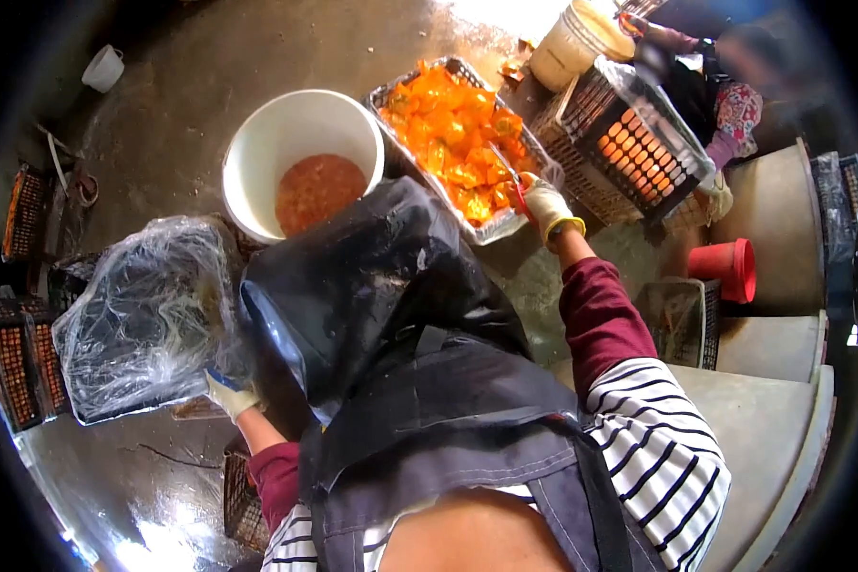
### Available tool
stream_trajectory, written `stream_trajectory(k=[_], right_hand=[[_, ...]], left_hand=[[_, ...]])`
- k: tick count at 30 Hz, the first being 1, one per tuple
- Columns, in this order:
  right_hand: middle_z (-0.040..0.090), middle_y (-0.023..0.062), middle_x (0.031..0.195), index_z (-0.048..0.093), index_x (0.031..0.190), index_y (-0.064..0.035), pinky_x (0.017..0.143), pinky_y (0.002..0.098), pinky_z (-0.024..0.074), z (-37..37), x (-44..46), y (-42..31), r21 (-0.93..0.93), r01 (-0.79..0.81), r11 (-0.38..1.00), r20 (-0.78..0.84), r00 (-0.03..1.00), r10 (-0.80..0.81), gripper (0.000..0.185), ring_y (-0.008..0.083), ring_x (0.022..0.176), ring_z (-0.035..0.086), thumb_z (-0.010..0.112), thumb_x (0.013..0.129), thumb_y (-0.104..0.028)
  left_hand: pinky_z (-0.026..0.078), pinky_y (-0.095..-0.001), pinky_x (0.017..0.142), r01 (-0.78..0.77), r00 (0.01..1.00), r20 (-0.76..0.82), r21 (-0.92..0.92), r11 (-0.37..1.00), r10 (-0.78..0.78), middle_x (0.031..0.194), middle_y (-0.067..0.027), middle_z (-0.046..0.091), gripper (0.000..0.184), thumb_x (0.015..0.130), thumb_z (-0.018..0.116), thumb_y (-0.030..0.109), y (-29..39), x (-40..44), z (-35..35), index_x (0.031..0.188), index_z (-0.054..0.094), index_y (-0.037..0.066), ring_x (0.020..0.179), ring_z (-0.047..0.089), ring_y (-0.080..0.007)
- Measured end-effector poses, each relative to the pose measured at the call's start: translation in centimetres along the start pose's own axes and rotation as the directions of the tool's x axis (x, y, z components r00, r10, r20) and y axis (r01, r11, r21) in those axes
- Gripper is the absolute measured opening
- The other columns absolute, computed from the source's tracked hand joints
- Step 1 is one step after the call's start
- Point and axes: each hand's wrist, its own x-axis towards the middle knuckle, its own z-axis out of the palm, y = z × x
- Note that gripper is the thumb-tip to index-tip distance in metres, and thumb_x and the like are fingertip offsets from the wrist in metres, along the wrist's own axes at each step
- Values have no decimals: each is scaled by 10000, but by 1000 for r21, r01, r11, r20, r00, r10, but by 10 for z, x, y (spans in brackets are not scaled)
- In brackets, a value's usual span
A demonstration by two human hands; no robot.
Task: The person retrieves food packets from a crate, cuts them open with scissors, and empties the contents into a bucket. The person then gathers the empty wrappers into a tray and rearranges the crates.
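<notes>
My right hand [549,210], in a pale glove with a yellow cuff, is closed around red-handled scissors [519,195]. Their metal blades point into a plastic-lined crate [536,153] heaped with wet, bright orange pieces [453,124]; what these are I cannot make out. Low on the left, my gloved left hand [233,394] is at the near right edge of a black crate [88,418], its bluish fingers over the rim. Clear, crumpled plastic sheeting [153,305] lines that crate. Between the crates stands a white bucket [241,181] with reddish-brown contents [316,195].
A black apron [381,276] covers my lap. At upper right, a co-worker's gloved hand [718,198] is near stacked crates [629,157] beside a dirty white bucket [567,48]. A red bucket [720,270] lies tipped at right. More crates [19,357] stand at far left. The floor looks wet.
</notes>
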Motion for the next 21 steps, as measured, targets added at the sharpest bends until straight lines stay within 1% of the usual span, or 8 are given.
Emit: stream_trajectory(k=[3, 5, 8, 10, 12, 13, 16, 21], right_hand=[[598, 1, 703, 606, 942, -84, 563, 261, 421, 36, 8, 56, 291, -61, 955, 118, 993, 27, 141, 110, 617, 544, 615, 846, -188], [570, -27, 700, 601, 931, -90, 543, 238, 403, 49, -1, 83, 268, -22, 963, 86, 996, -1, 111, 86, 605, 521, 622, 852, -166], [634, 99, 755, 602, 988, -88, 610, 318, 446, 40, -8, 94, 269, -96, 958, 119, 991, 66, 339, 183, 654, 591, 609, 832, -388], [619, 56, 731, 606, 980, -102, 587, 283, 428, 36, -3, 103, 392, -97, 915, 120, 991, 54, 287, 138, 631, 556, 628, 833, -348], [603, 13, 714, 610, 972, -114, 570, 259, 413, 34, -1, 97, 510, -104, 854, 121, 991, 48, 238, 100, 619, 527, 647, 829, -301], [597, 2, 712, 611, 969, -115, 569, 256, 412, 35, 5, 95, 530, -84, 844, 105, 994, 33, 225, 93, 620, 523, 652, 827, -285], [613, 0, 735, 611, 999, -99, 598, 271, 426, 40, 12, 67, 506, -4, 862, 51, 998, -25, 227, 113, 656, 542, 653, 820, -233], [660, 103, 833, 599, 1106, -95, 673, 321, 456, 36, 2, -1, 297, 185, 937, -103, 982, -161, 314, 180, 730, 587, 634, 835, -250]], left_hand=[[499, -378, 756, -21, 999, -30, 113, 993, 24, 1043, -157, 618, 402, 877, 504, 265, 8, -4, 6, 1097, 581, -62, 874, 609, -283], [500, -381, 756, 49, 989, -146, 168, 985, -24, 1044, -171, 617, 391, 877, 489, 250, 17, -11, 13, 1079, 589, -70, 877, 612, -286], [496, -378, 766, -215, 951, -71, 551, 806, 302, 1047, -192, 617, 386, 880, 460, 227, 26, -22, 10, 1057, 592, -90, 877, 609, -279], [475, -391, 824, -322, 909, -11, 616, 719, 417, 1076, -206, 606, 392, 880, 446, 218, 22, -10, -10, 1060, 579, -104, 914, 599, -275], [459, -401, 860, -135, 982, -116, 124, 983, 149, 1078, -195, 604, 390, 872, 468, 224, 15, 17, -29, 1069, 576, -95, 943, 592, -290], [448, -391, 881, 32, 998, -46, -235, 971, -44, 1065, -172, 606, 391, 864, 490, 234, 28, 15, -26, 1074, 577, -84, 955, 585, -293], [445, -377, 863, -74, 997, -31, -133, 988, 70, 1040, -133, 606, 392, 839, 529, 250, 32, 26, -49, 1064, 590, -66, 921, 578, -270], [446, -411, 906, 106, 993, -3, -373, 922, -116, 1100, -181, 601, 437, 812, 555, 246, 48, 25, -38, 1132, 563, -51, 984, 583, -325]])
